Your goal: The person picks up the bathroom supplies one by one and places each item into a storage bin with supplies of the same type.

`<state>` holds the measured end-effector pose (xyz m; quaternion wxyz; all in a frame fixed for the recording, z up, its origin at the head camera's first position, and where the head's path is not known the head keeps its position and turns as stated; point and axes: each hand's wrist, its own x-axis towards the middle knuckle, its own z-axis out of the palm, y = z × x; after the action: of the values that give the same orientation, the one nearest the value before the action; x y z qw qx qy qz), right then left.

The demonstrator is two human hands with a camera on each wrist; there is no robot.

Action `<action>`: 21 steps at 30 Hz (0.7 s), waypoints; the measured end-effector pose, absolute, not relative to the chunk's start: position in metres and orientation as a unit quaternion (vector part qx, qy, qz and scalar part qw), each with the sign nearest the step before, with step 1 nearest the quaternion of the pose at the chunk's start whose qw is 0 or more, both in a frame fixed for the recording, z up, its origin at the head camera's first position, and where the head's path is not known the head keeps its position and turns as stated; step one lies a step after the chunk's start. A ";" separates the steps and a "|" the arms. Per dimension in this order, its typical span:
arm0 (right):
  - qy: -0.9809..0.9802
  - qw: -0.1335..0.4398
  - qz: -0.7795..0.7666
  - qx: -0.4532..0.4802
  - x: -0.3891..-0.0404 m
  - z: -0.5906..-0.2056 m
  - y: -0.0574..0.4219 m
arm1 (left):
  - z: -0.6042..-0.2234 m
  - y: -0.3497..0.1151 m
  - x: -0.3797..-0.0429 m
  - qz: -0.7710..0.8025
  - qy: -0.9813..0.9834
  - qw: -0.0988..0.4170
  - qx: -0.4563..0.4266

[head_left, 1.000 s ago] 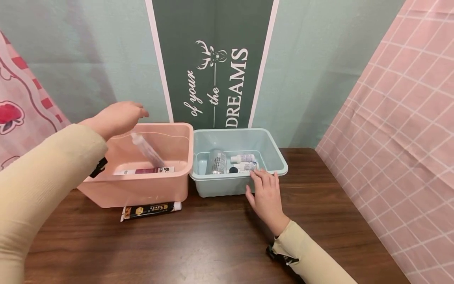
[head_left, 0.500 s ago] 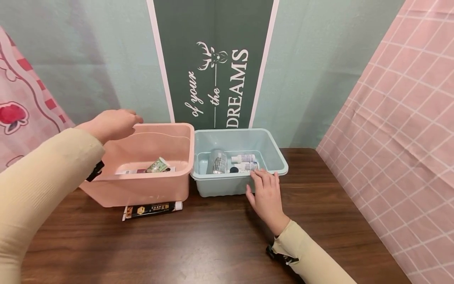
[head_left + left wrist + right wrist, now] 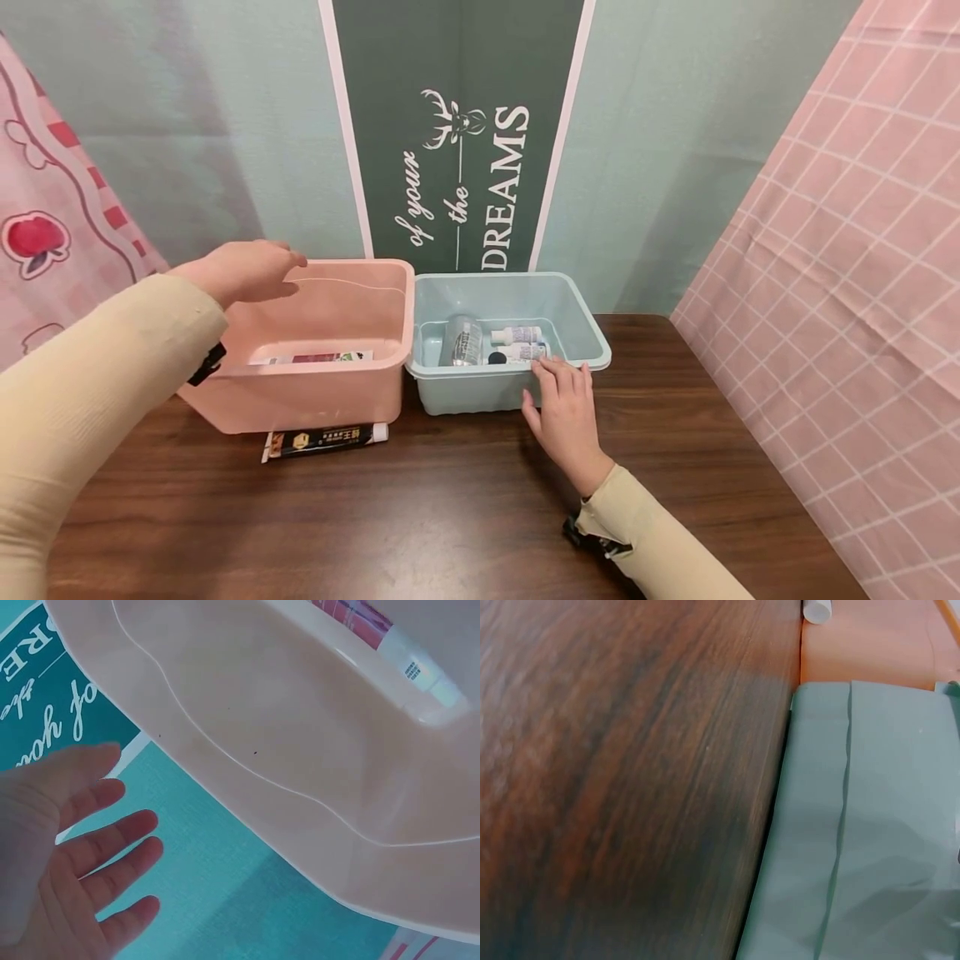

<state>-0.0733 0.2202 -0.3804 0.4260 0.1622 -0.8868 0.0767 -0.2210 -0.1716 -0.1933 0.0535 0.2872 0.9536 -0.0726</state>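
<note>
My left hand (image 3: pixel 243 271) hovers over the back left rim of the pink bin (image 3: pixel 300 400). Its fingers are loosely spread with nothing in them, as the left wrist view also shows. Flat tubes (image 3: pixel 330 357) lie low in that bin, partly hidden by its front wall; a white-capped one (image 3: pixel 412 664) shows in the left wrist view. My right hand (image 3: pixel 566 421) rests its fingertips on the front rim of the light blue bin (image 3: pixel 472 393). Inside are a clear bottle (image 3: pixel 462 340), small white bottles (image 3: pixel 517 335) and a black cap (image 3: pixel 497 358).
A black tube (image 3: pixel 322 440) with a white cap lies on the wooden table (image 3: pixel 420 500), against the front of the pink bin. Both bins stand side by side near the printed curtain (image 3: pixel 465 133) at the back. A pink checked cloth (image 3: pixel 840 250) hangs on the right.
A tube tilted upright below my left hand has dropped and now lies low in the pink bin. The left hand has sunk slightly; the right hand stays on the blue rim.
</note>
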 end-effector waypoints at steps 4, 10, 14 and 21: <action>-0.888 0.423 0.078 0.161 -0.074 -0.381 0.221 | -0.196 -0.170 -0.218 -0.067 0.955 0.067 0.280; -0.888 0.424 0.080 0.158 -0.073 -0.383 0.220 | -0.201 -0.171 -0.216 -0.061 0.958 0.072 0.272; -0.886 0.427 0.081 0.160 -0.072 -0.384 0.220 | -0.203 -0.171 -0.212 -0.059 0.962 0.078 0.255; -0.888 0.422 0.082 0.161 -0.074 -0.383 0.220 | -0.204 -0.174 -0.204 -0.062 0.968 0.073 0.230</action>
<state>-0.0741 0.2204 -0.3826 0.4221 0.1614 -0.8883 0.0825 -0.2039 -0.1742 -0.2040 0.0730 0.2302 0.9684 -0.0618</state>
